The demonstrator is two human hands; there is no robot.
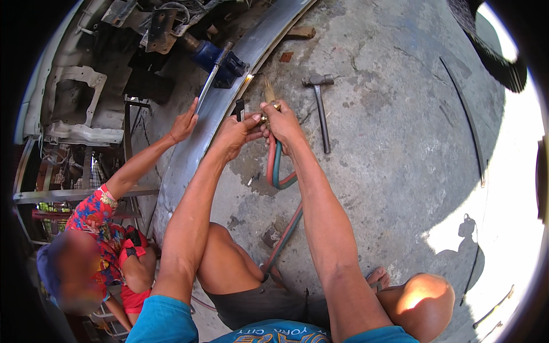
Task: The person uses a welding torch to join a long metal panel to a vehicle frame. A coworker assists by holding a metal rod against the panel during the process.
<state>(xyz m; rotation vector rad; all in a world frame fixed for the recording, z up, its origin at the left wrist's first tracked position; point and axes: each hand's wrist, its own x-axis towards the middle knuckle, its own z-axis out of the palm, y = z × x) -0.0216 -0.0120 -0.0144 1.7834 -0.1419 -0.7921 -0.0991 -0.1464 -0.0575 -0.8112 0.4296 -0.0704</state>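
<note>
Both my hands hold a brass gas torch [269, 97] over a long curved steel strip [229, 97] lying on the concrete. My left hand [234, 134] grips the torch body from the left. My right hand [281, 120] closes on it from the right. Twin red and green hoses [275, 168] loop down from the torch toward my knees. The torch tip points at the strip's edge, where a small bright spot shows.
A co-worker in a floral shirt [94, 217] crouches at left, one hand [184, 123] resting on the strip. A blue clamp [220, 60] grips the strip farther up. A hammer [320, 108] lies on the concrete to the right. A vehicle underbody [86, 74] fills the upper left.
</note>
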